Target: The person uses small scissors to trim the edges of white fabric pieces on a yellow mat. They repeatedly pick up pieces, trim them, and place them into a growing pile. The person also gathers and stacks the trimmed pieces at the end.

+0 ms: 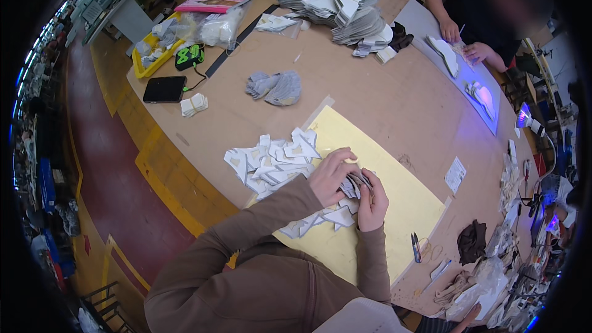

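My left hand (332, 176) and my right hand (374, 202) meet over a yellow sheet (394, 179) on the table. Between them is a small stack of grey-and-white cut material pieces (351, 186), gripped from both sides and partly hidden by my fingers. A loose heap of similar white cut pieces with grey edges (265, 163) lies to the left of my hands. More such pieces (336, 216) are spread just below them, partly under my wrists.
Grey gloves (274, 87) lie beyond the heap. Tall stacks of cut pieces (354, 15) stand at the back. A phone (164, 89) and yellow basket (151, 55) are far left. Right are a pen (416, 248), cutter (440, 269) and dark cloth (472, 242). A co-worker's hands (462, 43) are far right.
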Tool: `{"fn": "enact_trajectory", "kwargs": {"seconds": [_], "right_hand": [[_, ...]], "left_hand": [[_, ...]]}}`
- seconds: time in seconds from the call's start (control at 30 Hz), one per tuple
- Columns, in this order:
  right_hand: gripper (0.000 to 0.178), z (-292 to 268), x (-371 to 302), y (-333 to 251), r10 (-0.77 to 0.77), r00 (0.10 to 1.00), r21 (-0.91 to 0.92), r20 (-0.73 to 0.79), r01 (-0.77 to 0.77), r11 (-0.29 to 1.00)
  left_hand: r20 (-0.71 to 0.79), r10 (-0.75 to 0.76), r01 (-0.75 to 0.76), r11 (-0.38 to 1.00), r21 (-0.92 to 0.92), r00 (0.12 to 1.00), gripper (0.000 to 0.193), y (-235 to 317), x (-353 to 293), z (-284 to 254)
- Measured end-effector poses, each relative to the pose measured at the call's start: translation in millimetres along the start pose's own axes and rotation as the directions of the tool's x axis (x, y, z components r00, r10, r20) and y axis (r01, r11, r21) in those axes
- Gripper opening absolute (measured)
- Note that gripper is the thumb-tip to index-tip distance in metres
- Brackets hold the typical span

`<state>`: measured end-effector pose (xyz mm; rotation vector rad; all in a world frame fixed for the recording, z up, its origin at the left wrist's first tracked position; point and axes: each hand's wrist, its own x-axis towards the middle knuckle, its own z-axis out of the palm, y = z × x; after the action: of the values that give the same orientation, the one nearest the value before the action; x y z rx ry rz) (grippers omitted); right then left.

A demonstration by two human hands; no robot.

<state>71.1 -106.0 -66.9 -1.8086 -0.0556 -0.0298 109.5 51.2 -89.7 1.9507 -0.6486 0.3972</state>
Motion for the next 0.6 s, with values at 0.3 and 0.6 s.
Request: {"fn": "enact_trajectory", "kwargs": {"seconds": [0.3,0.6], "right_hand": [[0.077,8,-5,13,-0.141,0.973,-0.020,-0.184,0.139,0.990],[0.093,17,-8,3,-0.129,0.990,-0.067,0.052,0.132,0.989]], "left_hand": [[0.270,-0.206,0.231,0.971,-0.064,0.941,0.064,-4,-1,-7],[0.242,-0.143,0.162,0.985,-0.059,0.960,0.074,-4,0,-7]]}}
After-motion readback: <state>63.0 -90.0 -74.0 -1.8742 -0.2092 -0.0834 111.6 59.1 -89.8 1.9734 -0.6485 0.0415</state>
